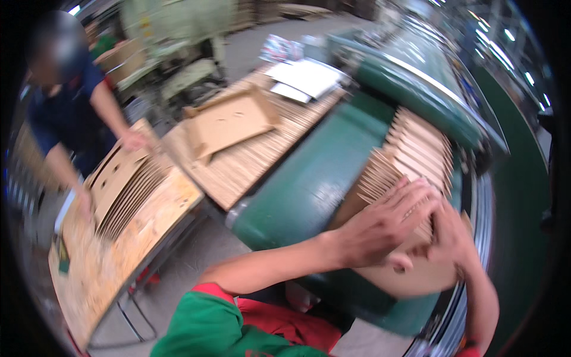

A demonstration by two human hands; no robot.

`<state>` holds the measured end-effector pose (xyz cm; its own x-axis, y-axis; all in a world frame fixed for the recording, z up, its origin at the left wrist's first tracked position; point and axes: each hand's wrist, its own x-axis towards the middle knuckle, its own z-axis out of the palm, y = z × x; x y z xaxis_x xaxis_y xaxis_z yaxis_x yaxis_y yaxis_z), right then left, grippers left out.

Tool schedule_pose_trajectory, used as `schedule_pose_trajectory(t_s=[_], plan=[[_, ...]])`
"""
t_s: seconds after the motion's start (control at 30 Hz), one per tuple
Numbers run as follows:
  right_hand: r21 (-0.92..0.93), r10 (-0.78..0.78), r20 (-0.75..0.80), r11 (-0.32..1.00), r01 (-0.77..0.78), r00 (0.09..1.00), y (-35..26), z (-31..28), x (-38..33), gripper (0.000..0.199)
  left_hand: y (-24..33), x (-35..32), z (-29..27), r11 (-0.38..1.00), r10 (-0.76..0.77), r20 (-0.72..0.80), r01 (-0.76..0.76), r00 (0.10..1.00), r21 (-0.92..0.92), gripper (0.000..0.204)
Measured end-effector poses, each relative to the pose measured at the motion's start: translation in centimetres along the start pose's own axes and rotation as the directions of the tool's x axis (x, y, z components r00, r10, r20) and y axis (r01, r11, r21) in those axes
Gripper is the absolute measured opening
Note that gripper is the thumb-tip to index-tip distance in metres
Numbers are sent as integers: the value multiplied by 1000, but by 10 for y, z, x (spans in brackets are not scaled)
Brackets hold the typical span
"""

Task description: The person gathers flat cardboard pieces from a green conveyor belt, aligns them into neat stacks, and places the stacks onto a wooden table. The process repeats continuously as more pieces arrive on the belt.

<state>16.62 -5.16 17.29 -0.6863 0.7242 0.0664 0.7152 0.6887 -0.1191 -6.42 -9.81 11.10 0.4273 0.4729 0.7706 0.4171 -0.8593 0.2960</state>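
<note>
Several brown cardboard blanks [410, 275] lean in a fanned stack on the green conveyor belt [297, 189], right in front of me. Their near face slopes down toward my body. My left hand [383, 229] lies across the top edges, fingers close together and thumb bent down against the near blank. At the right corner of the same stack, my right hand [450, 232] is closed round the edges. The fingertips of both hands nearly meet and are slightly blurred. Farther along the belt, a row of overlapping blanks [419, 146] continues toward the green roller.
Left of the belt, a board stack [229, 178] carries an open cardboard tray [232, 122] and white sheets [306, 80]. A co-worker [71, 113] handles upright cardboard blanks [128, 190] on a wooden table [140, 238]. A green roller [416, 98] spans the belt's far end.
</note>
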Motion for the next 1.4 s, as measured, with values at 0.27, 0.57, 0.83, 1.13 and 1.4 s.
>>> schedule_pose_trajectory(t_s=[0.27,0.57,0.83,1.13,1.4], plan=[[-32,150,35,988,-149,988,7,2,2,129,-116,-67,36,522,-542,215,526,812,-671,81],[-40,9,130,999,-4,991,2,-4,19,87,-104,-85,21,778,-415,293,503,862,-376,126],[-90,-149,16,985,150,989,-10,11,0,97,-73,-90,18,753,-437,14,375,899,-541,90],[323,-312,158,913,249,937,-107,-34,21,99,32,-95,-124,724,-626,-35,564,779,-398,81],[948,-477,-117,207,241,871,-244,20,111,77,198,-104,-273,385,-66,-337,335,939,860,66]])
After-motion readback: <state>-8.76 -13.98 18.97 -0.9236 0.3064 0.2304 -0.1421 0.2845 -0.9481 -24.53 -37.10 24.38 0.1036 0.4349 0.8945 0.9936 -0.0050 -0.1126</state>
